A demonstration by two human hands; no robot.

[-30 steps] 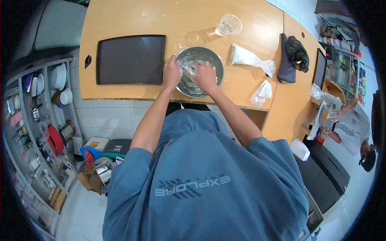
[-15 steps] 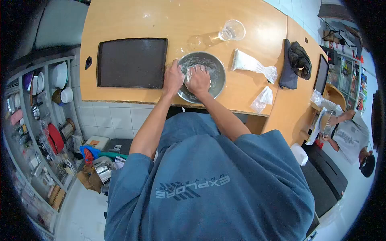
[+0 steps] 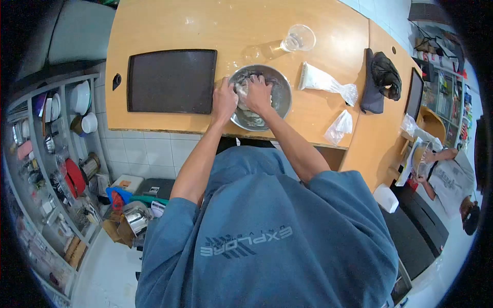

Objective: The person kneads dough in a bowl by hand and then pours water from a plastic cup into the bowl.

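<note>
A grey metal mixing bowl (image 3: 283, 97) sits near the front edge of the wooden table, its inner wall smeared with white. My left hand (image 3: 224, 100) is closed around the bowl's left rim. Inside the bowl, my right hand (image 3: 258, 94) has its fingers bent into pale, sticky dough (image 3: 252, 119). Part of the dough is hidden beneath that hand. To the left of the bowl lies a dark rectangular baking tray (image 3: 172, 82).
Behind the bowl stands a clear plastic cup (image 3: 301, 38). A bag of white powder (image 3: 323, 82) and a small plastic bag (image 3: 339, 127) lie to the right, with a dark oven mitt (image 3: 372, 92) beyond. Another person (image 3: 449, 174) holds a bowl at far right.
My right hand has shifted from lying flatter with fingers spread to bent fingers gripping the dough, and more dough shows below it. My left hand stays on the rim.
</note>
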